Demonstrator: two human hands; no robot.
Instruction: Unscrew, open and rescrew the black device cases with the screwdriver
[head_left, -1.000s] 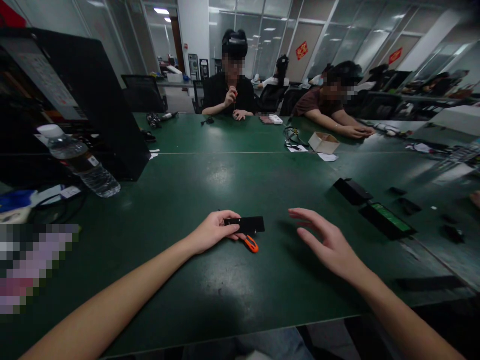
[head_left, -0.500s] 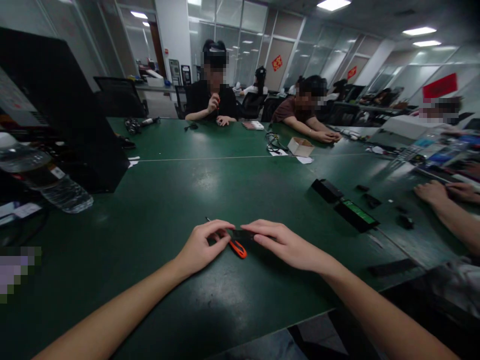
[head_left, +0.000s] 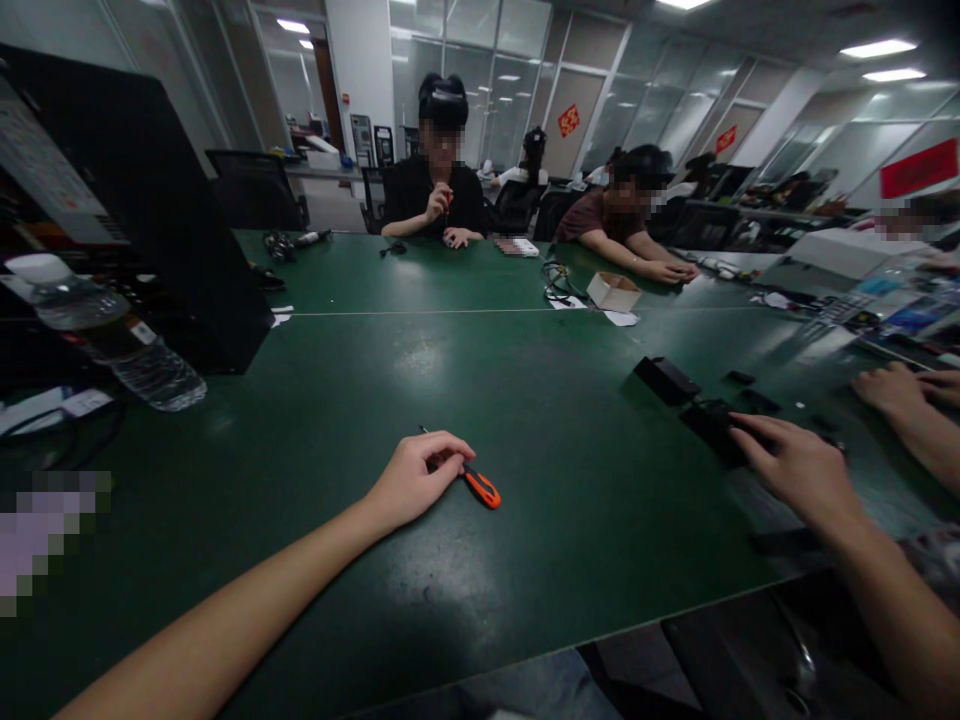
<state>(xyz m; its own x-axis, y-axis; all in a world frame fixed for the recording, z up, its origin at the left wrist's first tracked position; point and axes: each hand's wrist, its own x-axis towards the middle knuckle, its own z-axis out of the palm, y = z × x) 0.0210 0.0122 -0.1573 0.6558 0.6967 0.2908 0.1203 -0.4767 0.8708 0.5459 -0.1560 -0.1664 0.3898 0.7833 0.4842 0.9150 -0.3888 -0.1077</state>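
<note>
My left hand [head_left: 424, 475] rests on the green table [head_left: 570, 540], fingers curled and thumb pressed toward the fingertips. A screwdriver [head_left: 484, 489] with an orange and black handle lies beneath it, its shaft partly covered by the fingers. Whatever the left fingers pinch is hidden. My right hand [head_left: 795, 465] is stretched to the right, with its fingertips closed on a small black piece [head_left: 712, 408] over a dark open case [head_left: 709, 437]. The hand and piece cover most of this case. Another black box [head_left: 666, 380] stands just beyond it.
A water bottle [head_left: 112, 335] and a black computer case [head_left: 187, 220] stand at the left. A small cardboard box [head_left: 613, 292] and cables [head_left: 556, 284] lie farther back. Two people sit across the table; another person's hands [head_left: 892, 388] rest at the right edge.
My right hand has moved away from my left, rightward to the dark case, whose green inside is now hidden. My left hand stays by the screwdriver. The view has shifted slightly.
</note>
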